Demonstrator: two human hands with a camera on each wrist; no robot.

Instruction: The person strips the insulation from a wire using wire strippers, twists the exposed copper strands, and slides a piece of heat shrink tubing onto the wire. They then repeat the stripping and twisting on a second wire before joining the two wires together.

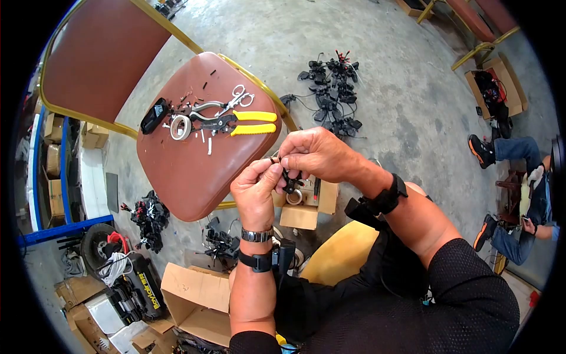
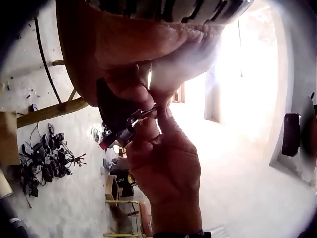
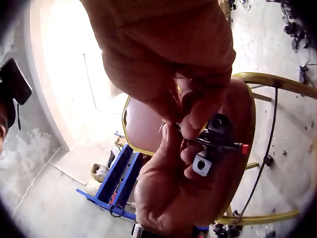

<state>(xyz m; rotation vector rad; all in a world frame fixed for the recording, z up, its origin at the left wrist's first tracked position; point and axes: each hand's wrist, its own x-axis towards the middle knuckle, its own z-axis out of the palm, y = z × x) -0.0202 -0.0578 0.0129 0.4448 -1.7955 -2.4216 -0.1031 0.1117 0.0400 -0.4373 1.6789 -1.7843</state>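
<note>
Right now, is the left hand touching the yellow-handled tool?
Apart: the head view shows bare chair seat between the left hand and the yellow-handled tool.

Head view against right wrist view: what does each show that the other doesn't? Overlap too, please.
Head only: yellow-handled pliers and a white tape roll on the chair seat, plus a black compressor-like machine on the floor.

Right wrist only: a pale square piece with a round hole, by the left hand's fingers, and a glaring bright area at upper left.

Both: left hand and right hand close together at a small black part, the brown chair, and blue framework.
</note>
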